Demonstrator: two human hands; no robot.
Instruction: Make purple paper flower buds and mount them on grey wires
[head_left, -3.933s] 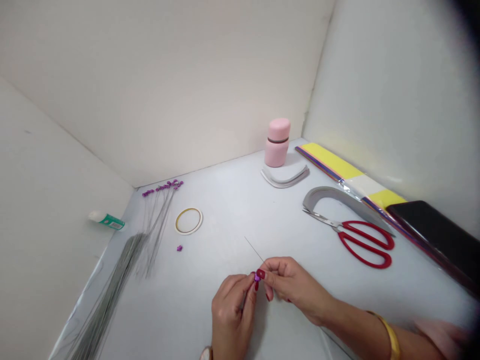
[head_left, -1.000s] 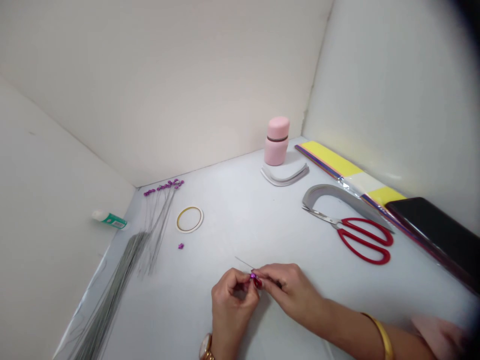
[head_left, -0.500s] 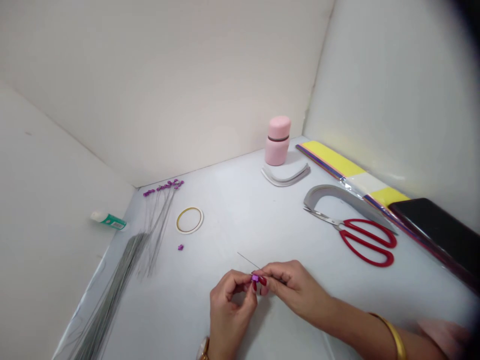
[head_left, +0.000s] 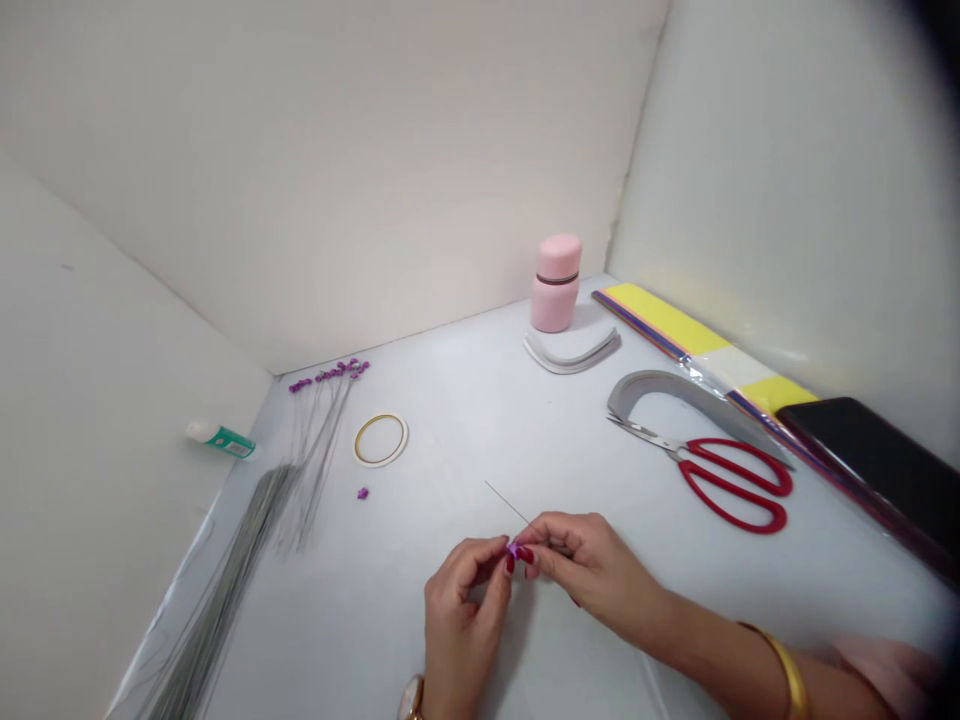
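Observation:
Between my fingertips at the lower middle is a small purple piece (head_left: 514,551). My left hand (head_left: 466,610) pinches it from the left with thumb and forefinger. My right hand (head_left: 592,565) has its fingertips against the same piece and also grips a thin wire (head_left: 508,503), whose free end points up and to the left. A loose purple star-like piece (head_left: 363,494) lies on the table, below a roll of narrow white tape (head_left: 381,441). Several wires with purple tips (head_left: 341,371) lie at the back left.
A bundle of grey wires (head_left: 225,590) and a green-white tube (head_left: 221,438) are at left. Red-handled scissors (head_left: 694,455), curved grey strips (head_left: 574,362), a pink bottle (head_left: 556,284), yellow sheets (head_left: 675,322) and a black phone-like object (head_left: 870,460) are at the back and right.
My right hand has shifted slightly up, and the wire has moved up and right with it. The purple piece is turned a little between my fingertips.

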